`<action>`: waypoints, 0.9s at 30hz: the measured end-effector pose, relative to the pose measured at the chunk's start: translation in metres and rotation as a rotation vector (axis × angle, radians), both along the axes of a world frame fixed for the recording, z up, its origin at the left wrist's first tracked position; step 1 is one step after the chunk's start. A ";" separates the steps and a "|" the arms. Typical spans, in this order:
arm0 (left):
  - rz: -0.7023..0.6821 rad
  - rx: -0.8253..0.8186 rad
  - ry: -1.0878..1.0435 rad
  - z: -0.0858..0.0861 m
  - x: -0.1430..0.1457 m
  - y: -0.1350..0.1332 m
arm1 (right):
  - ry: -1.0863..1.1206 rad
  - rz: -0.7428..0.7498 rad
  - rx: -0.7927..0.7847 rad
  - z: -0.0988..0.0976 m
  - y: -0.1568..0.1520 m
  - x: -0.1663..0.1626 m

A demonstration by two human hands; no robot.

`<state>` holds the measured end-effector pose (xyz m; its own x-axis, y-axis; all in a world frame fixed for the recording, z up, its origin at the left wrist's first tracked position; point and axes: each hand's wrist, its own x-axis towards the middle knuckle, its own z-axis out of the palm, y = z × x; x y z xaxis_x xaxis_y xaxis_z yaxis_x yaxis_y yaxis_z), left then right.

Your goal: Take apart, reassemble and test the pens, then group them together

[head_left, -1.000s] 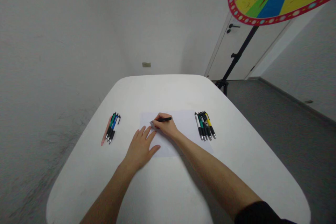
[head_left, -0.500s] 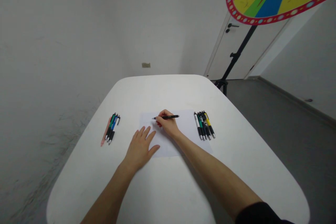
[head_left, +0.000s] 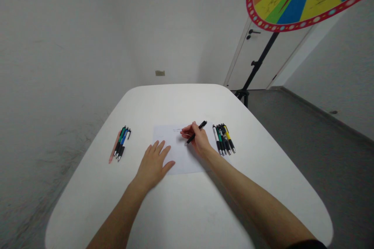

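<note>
My right hand [head_left: 200, 138] holds a black pen [head_left: 191, 139] above the right half of a white sheet of paper [head_left: 187, 163]. The pen slants, its tip down to the left and its back end up to the right. Small dark writing [head_left: 177, 129] shows near the top of the sheet. Flat on the sheet's left edge lies my left hand [head_left: 152, 163], fingers stretched out and holding nothing. Just right of my right hand, a row of several pens [head_left: 223, 140] in white, green, black and yellow overlaps the paper's right side.
Another group of pens [head_left: 121, 144], green, blue and pinkish, lies left of the paper on the white table [head_left: 175, 103]. Behind the table's right side stands a colourful prize wheel [head_left: 292, 2] on a black tripod [head_left: 257, 66], in front of a door [head_left: 263, 58].
My right hand has moved right and tilted the pen more steeply, uncovering the writing at the top of the paper. The left hand stays flat. The whole view has shifted slightly.
</note>
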<state>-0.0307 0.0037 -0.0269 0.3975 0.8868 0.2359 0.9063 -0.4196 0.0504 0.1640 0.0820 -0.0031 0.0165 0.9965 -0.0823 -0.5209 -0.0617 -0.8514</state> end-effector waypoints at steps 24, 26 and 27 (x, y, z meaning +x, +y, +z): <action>-0.006 0.015 -0.026 -0.003 0.000 0.002 | 0.062 -0.027 0.008 0.015 -0.039 0.054; -0.007 0.011 -0.027 -0.003 0.000 0.002 | 0.082 -0.032 -0.014 0.014 -0.039 0.052; -0.008 0.008 -0.025 -0.003 0.000 0.002 | 0.097 -0.032 -0.028 0.013 -0.038 0.052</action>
